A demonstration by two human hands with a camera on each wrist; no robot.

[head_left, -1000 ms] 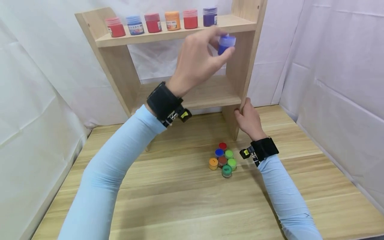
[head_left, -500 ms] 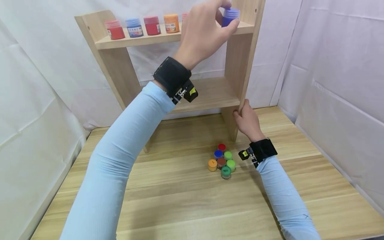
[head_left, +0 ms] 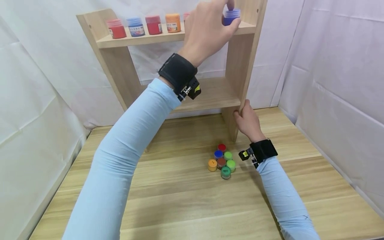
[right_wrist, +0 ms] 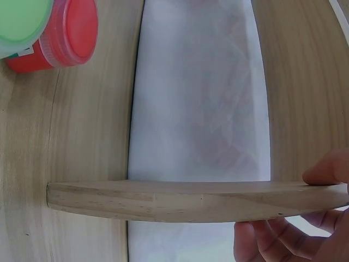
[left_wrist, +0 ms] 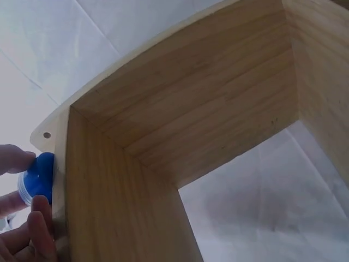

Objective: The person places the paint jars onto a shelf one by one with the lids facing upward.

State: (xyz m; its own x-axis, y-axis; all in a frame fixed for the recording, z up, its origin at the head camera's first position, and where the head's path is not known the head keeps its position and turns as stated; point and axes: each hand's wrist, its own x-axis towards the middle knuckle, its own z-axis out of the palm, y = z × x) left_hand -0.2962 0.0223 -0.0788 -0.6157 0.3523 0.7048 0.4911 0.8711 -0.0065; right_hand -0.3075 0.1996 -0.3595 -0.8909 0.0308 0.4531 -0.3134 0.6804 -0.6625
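Note:
At the right end of the upper board of a wooden shelf unit (head_left: 144,40), my left hand (head_left: 207,30) holds a blue paint jar (head_left: 231,17) between thumb and fingers. The jar's bottom (left_wrist: 41,176) shows by the board's front edge in the left wrist view; whether it touches the board I cannot tell. My right hand (head_left: 248,120) grips the unit's right side panel (right_wrist: 180,202) low down, thumb on one face and fingers on the other.
Along the upper board stand a red jar (head_left: 116,29), a light blue jar (head_left: 136,27), another red jar (head_left: 154,25) and an orange jar (head_left: 173,23). My left hand mostly hides a further one. Several small jars cluster on the table, including a dark green jar (head_left: 226,172).
My left hand has lifted the blue jar from below the upper board's edge to that board's level, shifting slightly right. The right hand keeps its grip on the panel.

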